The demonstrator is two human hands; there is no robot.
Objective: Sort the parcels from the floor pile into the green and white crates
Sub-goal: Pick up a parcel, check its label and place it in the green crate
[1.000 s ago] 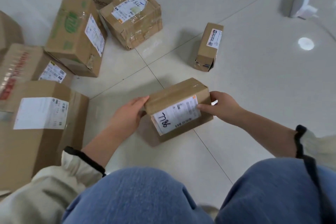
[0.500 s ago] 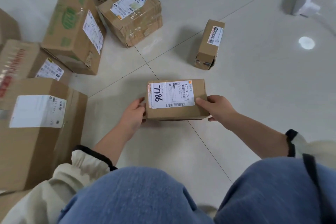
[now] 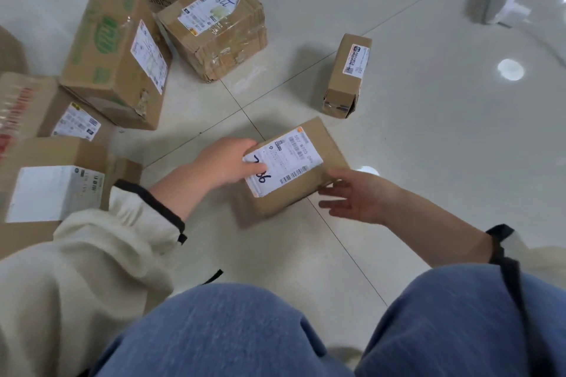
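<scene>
My parcel carries a label penned "86". The taped box shows roughly "7786"; printed lines blur.

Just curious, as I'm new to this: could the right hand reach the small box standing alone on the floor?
Probably yes. The right hand is open and holds nothing, and only bare floor lies between it and the small box. The left hand grips the labelled parcel.

A glossy off-white tiled floor with thin dark grout lines carries a pile of brown cardboard boxes at the left, among them a green-printed carton and a crumpled tape-wrapped box just beside it. A small narrow cardboard box lies apart. A white plug block sits far right.
</scene>
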